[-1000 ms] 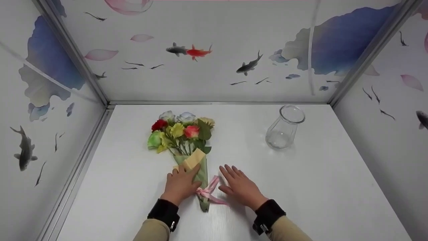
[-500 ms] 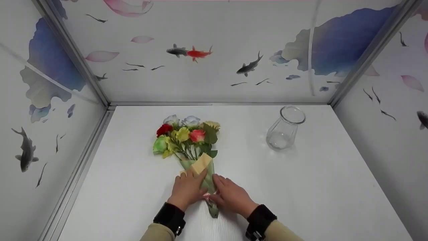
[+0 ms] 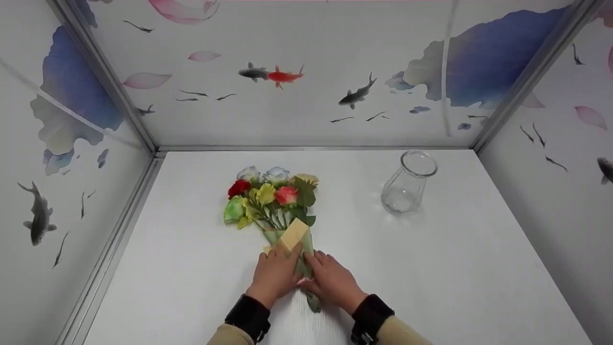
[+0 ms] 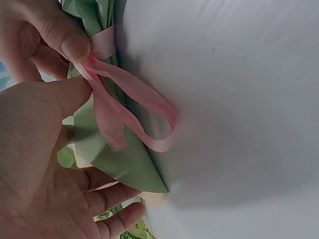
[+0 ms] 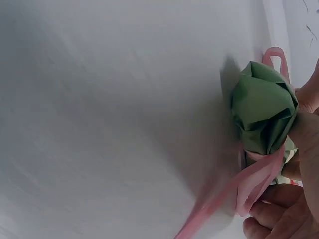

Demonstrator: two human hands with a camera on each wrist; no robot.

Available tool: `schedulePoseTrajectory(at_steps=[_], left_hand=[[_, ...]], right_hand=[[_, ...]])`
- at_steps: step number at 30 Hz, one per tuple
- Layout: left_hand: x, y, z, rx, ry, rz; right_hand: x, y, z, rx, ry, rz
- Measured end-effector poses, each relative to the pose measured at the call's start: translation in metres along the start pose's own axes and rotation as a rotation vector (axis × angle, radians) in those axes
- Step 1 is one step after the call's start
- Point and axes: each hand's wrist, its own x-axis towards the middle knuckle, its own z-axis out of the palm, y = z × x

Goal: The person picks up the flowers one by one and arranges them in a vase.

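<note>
A bouquet of colourful flowers (image 3: 266, 194) in green wrapping paper (image 3: 313, 302) with a yellowish patch (image 3: 293, 235) lies on the white table, blooms away from me. My left hand (image 3: 274, 275) grips the wrapped stems from the left. Opposite it, my right hand (image 3: 336, 282) holds the narrow part near the tie. A pink ribbon (image 4: 142, 92) is tied round the paper; in the left wrist view its loop hangs beside both thumbs. The right wrist view shows the gathered paper end (image 5: 264, 107) and a long ribbon tail (image 5: 224, 196). Some fingers are hidden behind the paper.
A clear glass vase (image 3: 402, 189) stands at the back right of the white table (image 3: 455, 268). Walls printed with fish and petals (image 3: 306, 110) enclose the table at the back, left and right.
My right hand has come left from beside the ribbon onto the bouquet's narrow part. The bouquet has slid slightly right and toward me, with my left hand on it.
</note>
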Motion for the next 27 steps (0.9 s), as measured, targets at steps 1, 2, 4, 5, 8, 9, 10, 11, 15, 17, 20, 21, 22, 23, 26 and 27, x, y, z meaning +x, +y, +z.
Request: schedulePoseTrajectory(at_steps=[1, 2, 4, 5, 8, 9, 10, 11, 15, 17, 20, 21, 22, 23, 26, 27], left_hand=[[0.0, 0.0, 0.0, 0.006, 0.003, 0.007], [-0.001, 0.001, 0.0, 0.011, 0.007, 0.015], [-0.001, 0.0, -0.001, 0.022, 0.018, 0.029], [-0.001, 0.0, -0.001, 0.025, 0.022, 0.033], [0.001, -0.002, -0.002, -0.017, 0.023, 0.007], [0.002, -0.003, -0.002, -0.041, 0.022, -0.013], [0.004, -0.005, -0.003, -0.068, 0.028, -0.036], [0.006, -0.007, -0.003, -0.089, 0.047, -0.056], [0.015, -0.019, 0.0, -0.115, 0.178, -0.106], [0.02, -0.027, 0.001, -0.081, 0.231, -0.101], [0.024, -0.04, 0.002, -0.051, 0.219, -0.072], [0.025, -0.043, 0.001, -0.045, 0.201, -0.061], [0.025, -0.047, 0.002, -0.041, 0.183, -0.05], [0.025, -0.05, 0.002, -0.04, 0.167, -0.039], [0.026, -0.057, 0.006, -0.044, 0.152, -0.01], [0.026, -0.058, 0.007, -0.048, 0.156, 0.001]], right_hand=[[0.0, 0.0, 0.0, -0.003, 0.002, 0.004], [0.0, 0.0, -0.001, -0.006, 0.002, 0.009], [0.0, 0.001, -0.001, -0.009, -0.001, 0.017], [0.0, 0.001, -0.002, -0.006, -0.003, 0.022], [0.001, 0.0, -0.002, -0.006, -0.016, 0.033], [0.002, 0.0, -0.002, -0.008, -0.021, 0.035], [0.002, 0.0, -0.003, -0.013, -0.021, 0.033], [0.002, 0.0, -0.003, -0.015, -0.02, 0.032], [0.002, 0.001, -0.002, -0.051, -0.004, 0.019], [0.002, 0.002, -0.001, -0.056, 0.003, 0.018], [0.0, 0.004, -0.002, -0.049, 0.005, 0.022], [-0.001, 0.004, -0.003, -0.044, 0.0, 0.025], [-0.002, 0.005, -0.003, -0.04, -0.005, 0.028], [-0.002, 0.005, -0.004, -0.037, -0.01, 0.031], [-0.004, 0.008, -0.006, -0.039, -0.029, 0.04], [-0.005, 0.009, -0.007, -0.041, -0.035, 0.043]])
